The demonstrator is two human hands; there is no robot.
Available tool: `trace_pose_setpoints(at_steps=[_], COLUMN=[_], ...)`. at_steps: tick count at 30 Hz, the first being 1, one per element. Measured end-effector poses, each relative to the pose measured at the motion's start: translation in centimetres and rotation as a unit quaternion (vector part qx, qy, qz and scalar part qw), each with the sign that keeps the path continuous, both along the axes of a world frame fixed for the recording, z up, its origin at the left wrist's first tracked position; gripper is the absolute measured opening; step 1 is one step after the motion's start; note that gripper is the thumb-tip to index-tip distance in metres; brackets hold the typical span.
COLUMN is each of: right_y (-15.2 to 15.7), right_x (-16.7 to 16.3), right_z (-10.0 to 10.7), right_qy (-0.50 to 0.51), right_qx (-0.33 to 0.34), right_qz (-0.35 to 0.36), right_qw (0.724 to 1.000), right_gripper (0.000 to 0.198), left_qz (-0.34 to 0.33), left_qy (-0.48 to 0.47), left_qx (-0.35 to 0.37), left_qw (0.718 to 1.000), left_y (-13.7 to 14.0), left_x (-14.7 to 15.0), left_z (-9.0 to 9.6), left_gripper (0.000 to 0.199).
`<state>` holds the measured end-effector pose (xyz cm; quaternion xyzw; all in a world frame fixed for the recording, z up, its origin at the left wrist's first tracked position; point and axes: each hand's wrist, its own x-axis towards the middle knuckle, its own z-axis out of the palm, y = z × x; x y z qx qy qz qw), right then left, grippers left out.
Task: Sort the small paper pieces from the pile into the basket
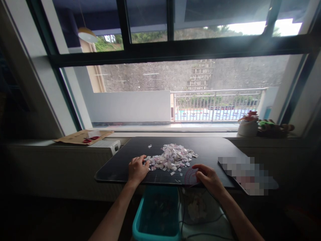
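Observation:
On the dark tabletop (120, 167) lies a loose heap of small cut paper pieces (173, 155), whitish with some pinkish ones. My left hand (136, 170) rests at the heap's left edge, fingers curved and thumb apart from the index finger, touching or very near a few scraps. At the front edge of the table, my right hand (209, 177) has thumb and fingers closed on a clear rounded sheet with pink arcs (191, 176), which looks like a protractor. Its right side is hidden by the fingers. Several scraps lie loose between the hands.
A turquoise bin (137, 224) stands below the table, beside cables and a pale container (208, 224). A blurred-out flat object (247, 175) overhangs the table's right edge. Red-handled scissors (91, 139) lie on brown paper (72, 138) at left. Potted plants (248, 127) stand on the sill.

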<state>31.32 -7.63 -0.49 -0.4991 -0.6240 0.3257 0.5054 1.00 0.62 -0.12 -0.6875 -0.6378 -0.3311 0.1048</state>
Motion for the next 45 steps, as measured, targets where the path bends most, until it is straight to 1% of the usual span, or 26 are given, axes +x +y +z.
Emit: trace_pose_setpoints(at_steps=[2,4,8,10,15,22,26,30,35,39,41,43,45], right_y=[-0.1,0.0,0.5,0.9,1.1,1.5,1.4,1.1,1.0,0.5,-0.1,-0.8,-1.5], right_x=[0.1,0.1,0.1,0.1,0.1,-0.5,-0.8,-1.4,-2.0,-1.7,-1.4,-1.1,-1.3], right_z=[0.0,0.1,-0.2,-0.5,-0.9,-1.1,-1.0,-0.7,-0.6,-0.7,-0.8,-0.8,-0.8], right_qy=[0.002,-0.004,-0.039,-0.058,-0.077,-0.09,-0.09,-0.122,-0.15,-0.16,-0.162,-0.179,-0.201], right_qx=[-0.005,-0.004,0.032,0.043,0.038,0.044,0.049,0.045,0.057,0.055,0.057,0.054,0.05], right_qz=[0.008,-0.004,-0.077,-0.095,-0.059,-0.057,-0.098,-0.065,-0.1,-0.067,-0.087,-0.129,-0.15], right_qw=[1.0,1.0,0.996,0.993,0.995,0.993,0.99,0.989,0.982,0.983,0.981,0.974,0.967], right_gripper=[0.028,0.028,0.033,0.035,0.037,0.038,0.042,0.041,0.041,0.04,0.04,0.039,0.038], left_qz=[-0.002,-0.003,-0.004,-0.004,-0.005,-0.005,-0.003,-0.001,0.0,-0.003,-0.002,0.0,-0.001], left_qy=[0.003,0.004,0.004,0.006,0.011,0.011,0.009,0.001,-0.006,-0.009,-0.011,-0.011,-0.009], left_qx=[0.004,0.007,0.013,0.018,0.022,0.022,0.022,0.02,0.02,0.019,0.018,0.017,0.015], left_qw=[1.0,1.0,1.0,1.0,1.0,1.0,1.0,1.0,1.0,1.0,1.0,1.0,1.0], left_y=[0.0,0.1,0.1,0.2,0.2,0.3,0.1,-0.2,-0.3,-0.4,-0.4,-0.5,-0.5], left_x=[0.0,0.0,-0.1,-0.1,-0.1,-0.1,0.0,0.2,0.3,0.3,0.3,0.3,0.4], left_z=[0.0,-0.1,-0.2,-0.3,-0.3,-0.4,-0.4,-0.2,-0.1,-0.2,-0.2,-0.2,-0.1], left_gripper=[0.028,0.027,0.026,0.026,0.026,0.025,0.024,0.023,0.022,0.023,0.022,0.022,0.022])
